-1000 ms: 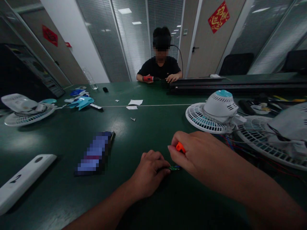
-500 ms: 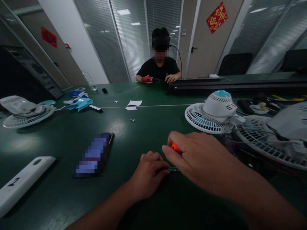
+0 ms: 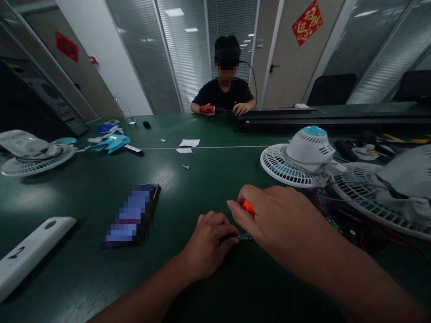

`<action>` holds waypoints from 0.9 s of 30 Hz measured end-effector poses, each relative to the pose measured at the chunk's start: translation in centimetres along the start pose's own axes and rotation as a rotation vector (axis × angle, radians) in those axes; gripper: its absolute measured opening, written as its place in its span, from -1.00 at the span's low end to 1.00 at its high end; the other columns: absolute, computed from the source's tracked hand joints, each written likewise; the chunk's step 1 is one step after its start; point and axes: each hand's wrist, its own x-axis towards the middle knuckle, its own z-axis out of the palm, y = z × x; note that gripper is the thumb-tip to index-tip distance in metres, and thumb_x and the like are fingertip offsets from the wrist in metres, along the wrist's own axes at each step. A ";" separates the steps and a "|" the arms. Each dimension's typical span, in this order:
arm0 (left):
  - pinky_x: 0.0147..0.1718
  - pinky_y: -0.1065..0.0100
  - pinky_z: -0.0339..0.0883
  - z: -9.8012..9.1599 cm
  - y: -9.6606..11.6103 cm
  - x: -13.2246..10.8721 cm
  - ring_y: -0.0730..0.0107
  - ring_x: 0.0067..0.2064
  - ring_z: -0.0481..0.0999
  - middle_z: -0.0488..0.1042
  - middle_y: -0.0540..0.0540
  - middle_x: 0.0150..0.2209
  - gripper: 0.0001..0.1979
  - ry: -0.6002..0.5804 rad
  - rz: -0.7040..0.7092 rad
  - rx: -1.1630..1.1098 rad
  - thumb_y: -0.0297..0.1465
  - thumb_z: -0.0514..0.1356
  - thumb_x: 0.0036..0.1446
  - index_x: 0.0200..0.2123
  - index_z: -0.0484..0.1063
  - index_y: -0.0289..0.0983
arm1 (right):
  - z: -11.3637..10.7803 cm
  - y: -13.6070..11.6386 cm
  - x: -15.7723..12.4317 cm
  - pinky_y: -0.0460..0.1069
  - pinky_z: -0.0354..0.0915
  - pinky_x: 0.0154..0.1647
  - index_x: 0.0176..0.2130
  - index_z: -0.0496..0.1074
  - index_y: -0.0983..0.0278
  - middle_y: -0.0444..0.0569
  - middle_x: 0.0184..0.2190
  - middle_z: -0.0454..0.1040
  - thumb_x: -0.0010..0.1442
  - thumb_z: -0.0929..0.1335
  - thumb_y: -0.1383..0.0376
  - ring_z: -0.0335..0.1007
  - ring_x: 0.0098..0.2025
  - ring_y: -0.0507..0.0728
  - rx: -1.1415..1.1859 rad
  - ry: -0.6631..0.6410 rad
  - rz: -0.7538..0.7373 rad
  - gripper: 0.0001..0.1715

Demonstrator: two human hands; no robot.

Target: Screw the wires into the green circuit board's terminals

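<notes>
- Circuit board (image 3: 244,237): small, green, between your hands, taken as the clock's centre with 12 o'clock pointing away from you. Its right end was hidden; whether it rested on the table (image 3: 208,188) could not be told.
- Handling, judged: light, stiff, somewhat fragile, with little to hold. Best taken by its bare edges; the parts on its face did not look fit for pressing.
- Left hand (image 3: 211,240), 9 o'clock: grip together, your thumb and fingertips pinched on the board's left end.
- Right hand (image 3: 274,215), 2 o'clock: grip clamped, your fingers curled round an orange tool (image 3: 248,207).
- Orange tool: orange part visible at 12 o'clock, the rest covered by your hand; contact with the board not visible. Judged light, rigid and easy to hold by that part.
- Bottle (image 3: 124,110), 10 to 11 o'clock, far off: clear plastic, leaning in view; contents, if any, could not be told.
- White dish (image 3: 366,155), 2 o'clock, beyond the right-hand fan parts (image 3: 400,184): small pale and yellowish pieces in it, too indistinct to name.
</notes>
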 end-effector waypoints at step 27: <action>-0.09 0.13 0.25 0.2 -0.2 -0.1 0.21 -0.12 0.41 0.49 -0.04 -0.22 -0.85 0.000 0.011 0.032 -0.44 0.18 0.23 -0.21 0.55 -0.13 | -0.3 0.7 -0.3 0.02 -0.06 -0.51 -0.32 0.39 0.23 -0.07 -0.50 0.44 0.28 0.16 0.23 0.31 -0.49 0.13 0.155 -0.055 -0.019 -0.72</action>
